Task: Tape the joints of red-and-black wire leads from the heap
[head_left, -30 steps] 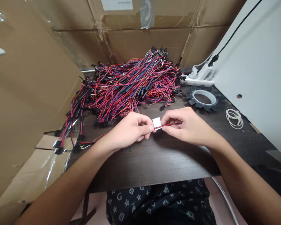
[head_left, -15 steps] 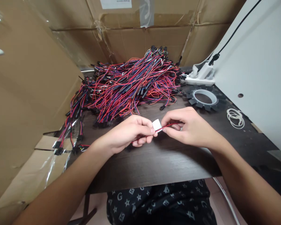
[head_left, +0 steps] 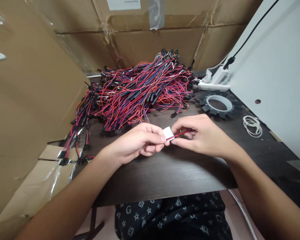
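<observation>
Two hands are at work over the near middle of the bench [head_left: 170, 176], and we have one white tag [head_left: 167, 132] between them, a red-and-black wire [head_left: 182, 133] running across its near edge. With our left hand [head_left: 142, 141] we keep a closed grip, thumb and forefinger pinching the wire and the tag's left side together. Our right hand [head_left: 202, 135] is at the tag's right edge, forefinger beside the far corner and thumb beside the near one; the wire runs in between them toward the palm, but we cannot tell whether that grip is tight on anything.

Beyond our hands, at the far side, we see a big heap of wires [head_left: 142, 90], mostly red and blue with black connectors. A smaller wire bundle [head_left: 77, 123] trails down on the left, its connectors lying by a taped cardboard flap [head_left: 50, 153]. On the right we have a tape roll [head_left: 211, 110] with dark flaps around its pale core, a white power strip [head_left: 212, 86] farther back, and a loose white coil [head_left: 252, 126] nearer us.
</observation>
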Demonstrator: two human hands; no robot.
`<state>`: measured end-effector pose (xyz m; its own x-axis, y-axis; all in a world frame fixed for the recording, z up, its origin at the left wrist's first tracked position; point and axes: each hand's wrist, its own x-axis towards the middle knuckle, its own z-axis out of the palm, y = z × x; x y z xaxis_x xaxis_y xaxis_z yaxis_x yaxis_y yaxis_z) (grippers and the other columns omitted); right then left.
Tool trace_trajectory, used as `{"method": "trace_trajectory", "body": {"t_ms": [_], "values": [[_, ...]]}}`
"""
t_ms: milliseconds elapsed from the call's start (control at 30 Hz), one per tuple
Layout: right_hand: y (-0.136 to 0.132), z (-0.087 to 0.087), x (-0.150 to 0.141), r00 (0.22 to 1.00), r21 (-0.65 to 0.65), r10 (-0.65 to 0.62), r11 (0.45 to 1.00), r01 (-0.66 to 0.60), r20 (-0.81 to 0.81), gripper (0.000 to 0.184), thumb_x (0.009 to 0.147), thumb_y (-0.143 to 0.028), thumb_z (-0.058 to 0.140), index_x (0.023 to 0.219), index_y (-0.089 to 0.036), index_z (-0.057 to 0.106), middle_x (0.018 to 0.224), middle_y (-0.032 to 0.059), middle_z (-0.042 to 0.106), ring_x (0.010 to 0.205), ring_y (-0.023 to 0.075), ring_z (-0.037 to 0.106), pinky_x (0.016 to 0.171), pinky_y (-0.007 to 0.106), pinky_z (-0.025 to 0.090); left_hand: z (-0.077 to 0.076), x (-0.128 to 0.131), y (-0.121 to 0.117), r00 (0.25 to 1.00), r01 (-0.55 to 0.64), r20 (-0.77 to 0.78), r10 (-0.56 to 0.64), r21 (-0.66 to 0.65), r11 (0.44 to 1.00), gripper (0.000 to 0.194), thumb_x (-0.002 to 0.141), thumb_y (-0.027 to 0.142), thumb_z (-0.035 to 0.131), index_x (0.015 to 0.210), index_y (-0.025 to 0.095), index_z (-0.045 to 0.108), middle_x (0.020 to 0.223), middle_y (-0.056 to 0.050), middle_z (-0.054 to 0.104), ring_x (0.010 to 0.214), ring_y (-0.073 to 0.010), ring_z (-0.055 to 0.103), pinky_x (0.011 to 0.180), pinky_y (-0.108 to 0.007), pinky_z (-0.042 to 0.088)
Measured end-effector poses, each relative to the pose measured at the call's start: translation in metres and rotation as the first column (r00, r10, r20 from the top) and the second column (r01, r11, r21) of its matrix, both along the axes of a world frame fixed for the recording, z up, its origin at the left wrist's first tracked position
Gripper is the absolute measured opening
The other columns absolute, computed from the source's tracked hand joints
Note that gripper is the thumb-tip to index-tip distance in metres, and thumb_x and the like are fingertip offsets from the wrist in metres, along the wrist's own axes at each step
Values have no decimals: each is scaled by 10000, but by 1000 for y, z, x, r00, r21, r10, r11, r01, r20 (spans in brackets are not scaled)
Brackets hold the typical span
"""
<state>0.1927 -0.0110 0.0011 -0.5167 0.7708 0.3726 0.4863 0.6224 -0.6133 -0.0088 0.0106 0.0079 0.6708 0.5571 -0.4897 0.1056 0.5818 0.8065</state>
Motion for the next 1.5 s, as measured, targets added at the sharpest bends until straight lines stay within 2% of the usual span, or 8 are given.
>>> {"method": "trace_trajectory", "body": {"t_ms": [233, 633, 833, 1100, 1267, 1367, 1500], "values": [[0, 1, 1, 999, -45, -9, 999, 7, -52, 127, 778, -249, 702, 777, -129, 659, 680, 10, 651, 536, 78, 497, 547, 212, 388, 0, -1, 1, 999, 14, 30, -13, -40, 999, 58, 708, 129, 642, 691, 74, 646, 512, -14, 522, 377, -4, 294, 359, -127, 157], [-1, 2, 1, 996, 69, 47, 997, -42, -77, 115, 808, -225, 682, 753, -126, 660, 645, 1, 651, 526, 69, 512, 527, 188, 386, -1, -1, 2, 995, 76, 75, -71, -70, 995, 63, 742, 124, 620, 720, 73, 650, 511, -2, 498, 381, -5, 284, 362, -122, 154], [-1, 1, 1, 993, 44, 61, 997, -57, -102, 100, 801, -196, 691, 747, -116, 667, 641, -5, 657, 532, 58, 522, 533, 173, 388, -1, -1, 1, 994, 86, 71, -84, -31, 996, 72, 763, 128, 596, 739, 80, 644, 516, -2, 504, 382, -7, 275, 364, -129, 147], [-1, -1, 0, 995, 26, 30, 999, -27, -93, 128, 818, -221, 671, 753, -111, 678, 651, 6, 663, 539, 66, 534, 550, 185, 391, 2, 1, -1, 999, 39, -3, -39, 113, 993, 63, 755, 155, 595, 735, 96, 607, 493, 9, 503, 373, -12, 259, 365, -145, 141], [-1, -2, 0, 994, 14, 25, 1000, -24, -102, 130, 813, -214, 679, 762, -94, 683, 644, 7, 653, 544, 60, 531, 550, 173, 385, 3, 2, -2, 998, 56, -33, -51, 197, 979, 59, 748, 167, 585, 733, 110, 588, 484, 21, 506, 372, -15, 256, 369, -146, 145], [-1, -2, 0, 994, 27, 26, 999, -23, -107, 109, 805, -181, 680, 752, -86, 675, 621, -5, 631, 532, 49, 515, 539, 159, 375, 4, 3, -3, 996, 58, -79, -34, 317, 947, 100, 733, 182, 612, 677, 118, 560, 474, 29, 506, 385, -23, 290, 375, -148, 183], [-1, -2, 0, 993, 17, 21, 1000, -19, -119, 106, 801, -177, 684, 750, -85, 669, 615, -13, 617, 528, 44, 501, 529, 150, 369, 4, 6, -4, 988, 66, -155, 10, 478, 876, 149, 698, 174, 652, 623, 121, 535, 496, 39, 499, 443, -41, 389, 411, -149, 262]]}}
